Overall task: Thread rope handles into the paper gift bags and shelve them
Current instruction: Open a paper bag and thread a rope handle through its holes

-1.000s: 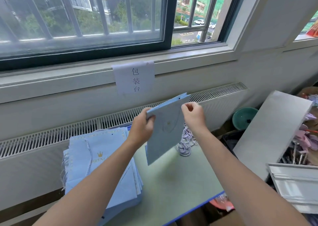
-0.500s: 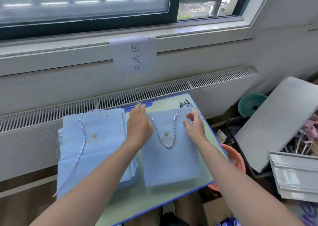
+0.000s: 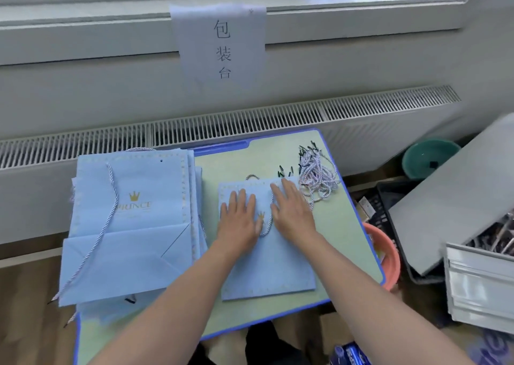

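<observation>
We press our left hand [image 3: 239, 220] and right hand [image 3: 292, 211] flat, fingers straight, on the blue bag [image 3: 268, 264] lying on the counter [image 3: 333, 225], right of the bag stack [image 3: 128, 225]; loose ropes [image 3: 317, 175] lie just behind the bag.

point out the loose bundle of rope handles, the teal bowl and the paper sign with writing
loose bundle of twisted rope handles [image 3: 315, 175], head view, middle of the tangle
round teal bowl [image 3: 425, 157], head view, inner wall
white paper sign [image 3: 194, 45], head view, blank area left of the characters
</observation>
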`<action>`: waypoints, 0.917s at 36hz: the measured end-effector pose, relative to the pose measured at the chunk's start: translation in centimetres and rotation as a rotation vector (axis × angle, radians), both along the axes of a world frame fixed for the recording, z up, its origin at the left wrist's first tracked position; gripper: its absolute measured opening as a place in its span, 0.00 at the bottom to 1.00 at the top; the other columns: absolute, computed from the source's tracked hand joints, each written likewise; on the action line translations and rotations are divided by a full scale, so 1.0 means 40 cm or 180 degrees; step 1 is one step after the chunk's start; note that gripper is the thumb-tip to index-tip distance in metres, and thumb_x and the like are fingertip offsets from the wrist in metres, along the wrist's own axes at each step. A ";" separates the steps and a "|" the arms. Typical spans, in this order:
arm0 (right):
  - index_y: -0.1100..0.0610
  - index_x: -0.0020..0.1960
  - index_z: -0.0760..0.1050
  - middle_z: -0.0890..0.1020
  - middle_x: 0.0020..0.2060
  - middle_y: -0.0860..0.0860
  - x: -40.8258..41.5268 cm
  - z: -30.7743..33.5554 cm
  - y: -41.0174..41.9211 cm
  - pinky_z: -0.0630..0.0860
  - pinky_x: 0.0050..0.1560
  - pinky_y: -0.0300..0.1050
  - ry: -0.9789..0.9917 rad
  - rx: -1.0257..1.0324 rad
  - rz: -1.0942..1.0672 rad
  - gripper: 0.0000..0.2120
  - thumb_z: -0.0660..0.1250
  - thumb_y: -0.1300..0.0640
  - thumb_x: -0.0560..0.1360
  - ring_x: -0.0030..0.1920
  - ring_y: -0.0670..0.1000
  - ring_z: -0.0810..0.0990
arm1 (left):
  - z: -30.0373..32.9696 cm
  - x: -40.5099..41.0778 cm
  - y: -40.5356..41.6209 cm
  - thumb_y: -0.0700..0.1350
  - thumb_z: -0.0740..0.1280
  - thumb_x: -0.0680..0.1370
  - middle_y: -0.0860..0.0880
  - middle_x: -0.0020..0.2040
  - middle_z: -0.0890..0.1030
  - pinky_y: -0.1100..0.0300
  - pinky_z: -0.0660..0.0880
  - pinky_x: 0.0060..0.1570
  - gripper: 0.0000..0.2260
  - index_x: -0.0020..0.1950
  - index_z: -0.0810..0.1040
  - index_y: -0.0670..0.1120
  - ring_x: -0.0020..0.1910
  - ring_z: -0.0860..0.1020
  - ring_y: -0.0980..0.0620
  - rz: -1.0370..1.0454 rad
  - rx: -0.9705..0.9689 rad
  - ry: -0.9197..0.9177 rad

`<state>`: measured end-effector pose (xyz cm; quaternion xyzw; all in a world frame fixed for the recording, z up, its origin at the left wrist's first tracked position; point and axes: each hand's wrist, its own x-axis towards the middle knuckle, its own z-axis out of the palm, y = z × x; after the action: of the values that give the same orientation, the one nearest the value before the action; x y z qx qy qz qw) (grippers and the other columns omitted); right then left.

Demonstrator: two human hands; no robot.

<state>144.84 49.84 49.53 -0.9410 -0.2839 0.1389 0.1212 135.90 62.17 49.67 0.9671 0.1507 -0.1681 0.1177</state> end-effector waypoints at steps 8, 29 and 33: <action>0.54 0.80 0.46 0.43 0.79 0.55 -0.003 -0.060 -0.008 0.39 0.76 0.52 -0.0057 -0.0498 0.0378 0.28 0.51 0.49 0.84 0.79 0.54 0.40 | -0.063 0.002 0.001 0.60 0.50 0.82 0.43 0.79 0.38 0.42 0.44 0.75 0.32 0.80 0.42 0.46 0.78 0.38 0.40 -0.0084 0.0065 0.0208; 0.55 0.60 0.74 0.77 0.59 0.58 -0.127 -0.098 -0.111 0.71 0.54 0.56 -0.0817 0.0369 -0.0818 0.19 0.65 0.49 0.71 0.58 0.60 0.73 | -0.101 -0.110 -0.073 0.57 0.54 0.76 0.41 0.70 0.72 0.35 0.66 0.64 0.27 0.70 0.66 0.44 0.70 0.65 0.39 -0.0299 -0.0115 -0.0397; 0.56 0.63 0.71 0.77 0.57 0.54 -0.122 -0.040 -0.113 0.67 0.56 0.55 0.0028 0.0107 -0.1644 0.23 0.68 0.44 0.75 0.61 0.58 0.73 | -0.059 -0.085 -0.050 0.53 0.54 0.73 0.41 0.63 0.75 0.39 0.76 0.47 0.23 0.63 0.69 0.44 0.58 0.75 0.37 -0.0416 -0.0063 -0.0191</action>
<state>139.96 45.33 47.92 -0.9795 -0.0360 0.1027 0.1694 132.52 60.16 47.30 0.9782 0.0819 -0.1478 0.1205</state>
